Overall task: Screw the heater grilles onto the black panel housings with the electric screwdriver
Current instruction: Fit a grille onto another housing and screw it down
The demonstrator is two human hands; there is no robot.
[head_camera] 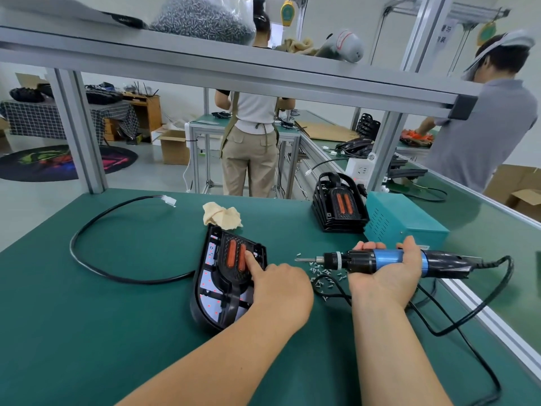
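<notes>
The right hand [386,271] lies palm up with fingers and thumb curled round the blue barrel of the electric screwdriver [363,260]. The tool is level, its bit pointing towards the left hand [278,288]. Just under the bit, between the two hands, lies a scatter of small screws [322,273] on the green table [87,317]. The left hand holds nothing. Its index finger is stretched out and presses on the grille [234,254] with the orange bars, while the other fingers are tucked in. The grille sits in the black panel housing [216,288], which lies flat under that hand. Beyond the right hand stands a stack of housings [339,206], and just beside it a teal box [404,221]. Beyond the left hand's fingertip lies a crumpled cloth [221,215].
</notes>
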